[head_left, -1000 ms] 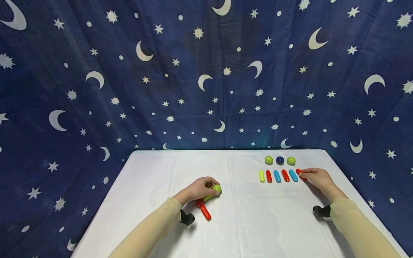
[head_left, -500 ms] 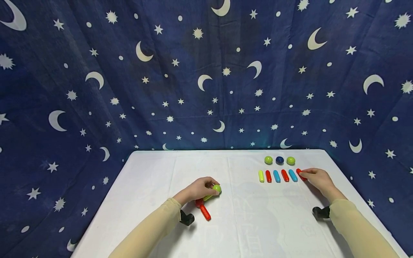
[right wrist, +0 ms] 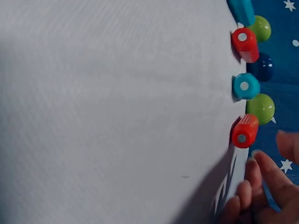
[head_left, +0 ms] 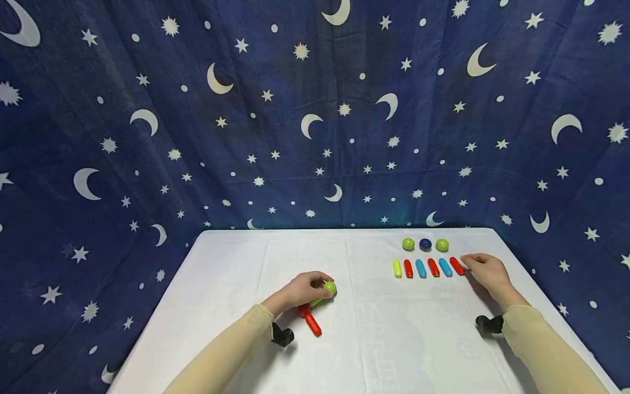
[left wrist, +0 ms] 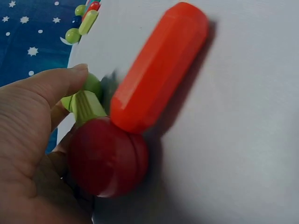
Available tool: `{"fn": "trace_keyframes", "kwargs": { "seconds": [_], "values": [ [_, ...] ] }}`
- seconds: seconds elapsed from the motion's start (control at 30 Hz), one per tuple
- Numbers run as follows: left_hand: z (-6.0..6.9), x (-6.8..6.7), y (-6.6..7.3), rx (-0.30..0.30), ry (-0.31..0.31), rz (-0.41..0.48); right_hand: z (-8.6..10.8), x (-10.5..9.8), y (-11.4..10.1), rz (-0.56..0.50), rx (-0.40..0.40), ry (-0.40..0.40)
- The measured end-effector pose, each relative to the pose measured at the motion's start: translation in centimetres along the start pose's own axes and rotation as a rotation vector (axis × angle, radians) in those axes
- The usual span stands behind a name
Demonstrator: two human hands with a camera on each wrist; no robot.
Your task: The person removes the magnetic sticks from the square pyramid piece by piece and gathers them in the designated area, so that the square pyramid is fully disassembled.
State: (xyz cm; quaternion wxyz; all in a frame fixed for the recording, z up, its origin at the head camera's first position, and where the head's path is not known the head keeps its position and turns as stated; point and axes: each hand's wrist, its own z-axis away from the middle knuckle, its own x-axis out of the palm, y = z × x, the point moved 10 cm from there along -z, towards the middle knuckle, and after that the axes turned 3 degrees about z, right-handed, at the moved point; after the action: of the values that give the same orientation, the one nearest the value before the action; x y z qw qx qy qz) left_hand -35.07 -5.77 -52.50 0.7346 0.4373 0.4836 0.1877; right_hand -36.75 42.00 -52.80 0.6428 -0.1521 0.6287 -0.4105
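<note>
My left hand (head_left: 301,290) holds a green ball (head_left: 330,287) between thumb and fingers. A yellow-green rod (left wrist: 88,106) runs from that ball to a red ball (left wrist: 107,156), seen large in the left wrist view. From the red ball a red rod (left wrist: 159,67) points away over the white surface, touching it at one end. At the right, my right hand (head_left: 489,273) is just beside another red rod (head_left: 456,266), the last in a row. Its fingers are loosely bent, hold nothing, and stand apart from the rod; thumb and forefinger are separated in the right wrist view.
The row on the white table (head_left: 374,339) also has a yellow rod (head_left: 397,268), a blue rod (head_left: 420,268) and several others. Behind it sit two green balls (head_left: 408,244) and a dark blue ball (head_left: 425,244). A starry blue cloth (head_left: 275,115) hangs behind the table.
My right hand has let go of the red rod at the row's right end and drawn slightly away to the right. My left hand keeps its hold on the green ball.
</note>
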Motion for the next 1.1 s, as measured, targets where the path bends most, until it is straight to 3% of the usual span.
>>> {"fn": "trace_keyframes", "kwargs": {
  "seconds": [0.13, 0.23, 0.33, 0.43, 0.53, 0.63, 0.73, 0.83, 0.93, 1.1],
  "values": [
    [0.4, -0.5, -0.1, 0.031, 0.048, -0.057, 0.6, -0.9, -1.5, -0.035, -0.038, 0.086],
    [0.7, -0.9, -0.3, 0.026, 0.086, -0.089, 1.6, -1.3, -4.0, -0.047, -0.127, 0.125],
    [0.9, -1.0, -0.3, 0.019, 0.090, -0.112, 3.1, -0.7, -7.3, -0.045, -0.236, 0.133],
    [0.8, -0.8, 0.2, 0.040, 0.067, -0.137, 4.8, 1.2, -10.7, -0.025, -0.372, 0.101],
    [0.5, -0.3, 1.0, 0.077, 0.048, -0.177, 6.6, 4.8, -14.0, -0.004, -0.508, 0.002],
    [0.1, 0.2, 1.4, 0.096, 0.036, -0.207, 8.9, 9.9, -16.5, 0.004, -0.608, -0.178],
    [-0.1, 0.6, 1.5, 0.100, 0.028, -0.213, 11.3, 15.4, -18.0, 0.011, -0.661, -0.390],
    [-0.1, 0.8, 1.5, 0.112, 0.017, -0.171, 13.0, 19.5, -18.6, 0.029, -0.684, -0.533],
    [0.2, 0.7, 1.0, 0.103, -0.007, -0.103, 13.6, 21.6, -18.7, 0.030, -0.680, -0.579],
    [0.6, 0.1, 0.0, 0.072, -0.040, -0.026, 13.4, 22.4, -18.8, 0.010, -0.660, -0.578]
  ]
}}
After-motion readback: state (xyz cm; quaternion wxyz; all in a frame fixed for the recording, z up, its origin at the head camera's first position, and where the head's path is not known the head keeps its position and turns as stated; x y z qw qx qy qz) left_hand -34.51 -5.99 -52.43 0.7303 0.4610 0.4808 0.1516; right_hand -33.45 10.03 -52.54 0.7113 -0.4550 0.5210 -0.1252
